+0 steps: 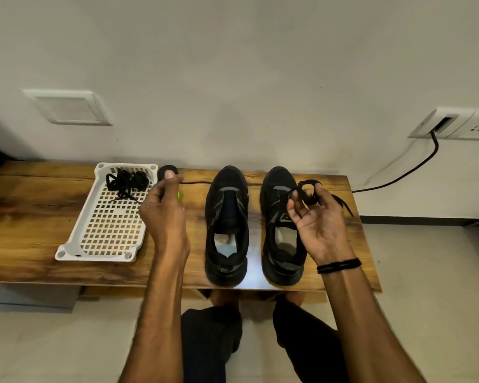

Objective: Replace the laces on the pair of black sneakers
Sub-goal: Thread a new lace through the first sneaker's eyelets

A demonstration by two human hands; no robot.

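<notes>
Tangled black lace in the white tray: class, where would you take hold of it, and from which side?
Pinch the bunched middle of the tangled black lace from above. It lies loose in the far end of the white tray, whose walls block a sideways approach; its thin ends trail nearer and would likely just drag.

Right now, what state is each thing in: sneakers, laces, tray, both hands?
left sneaker: upright on the bench, no lace visible.
right sneaker: upright beside it, no lace visible.
white tray: flat on the bench, holding tangled black laces.
left hand: pinches a small black roll.
right hand: grips a lace bundle, one end dangling.
</notes>
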